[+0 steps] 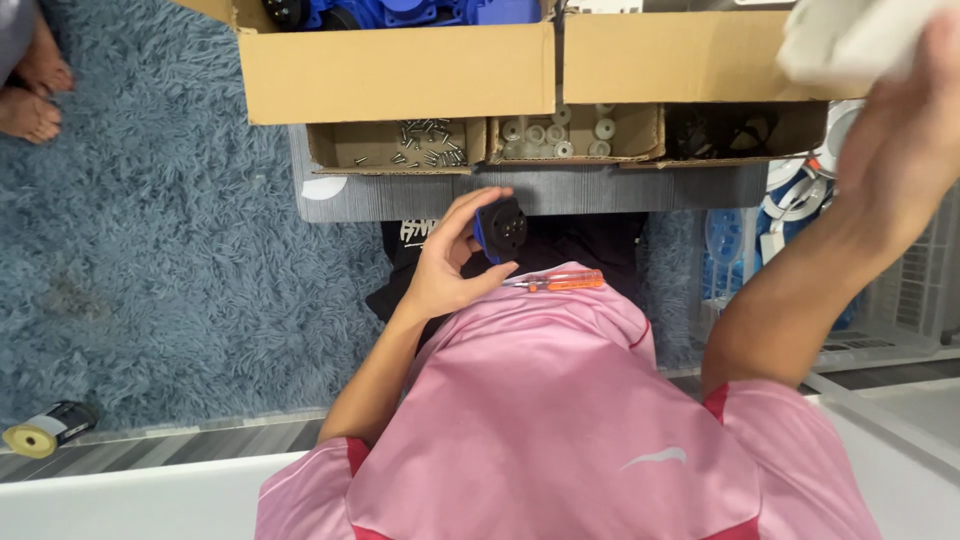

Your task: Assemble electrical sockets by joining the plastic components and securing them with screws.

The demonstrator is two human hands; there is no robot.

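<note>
My left hand (452, 262) holds a small round black part with a blue rim (500, 229) just above my lap, near the front edge of a low grey table (400, 197). An orange-handled screwdriver (560, 281) lies across my pink shirt, right beside that hand. My right hand (900, 140) is raised at the upper right and grips a white object (850, 38) near the right cardboard box (670, 58). Most of the white object is cut off by the frame edge.
A big cardboard box (400, 75) with blue parts stands on the table. In front are small trays of screws (425, 142), white round pieces (560, 133) and black parts (735, 132). A blue shag rug (150, 230), another person's bare feet (35, 85), a tape roll (45, 430).
</note>
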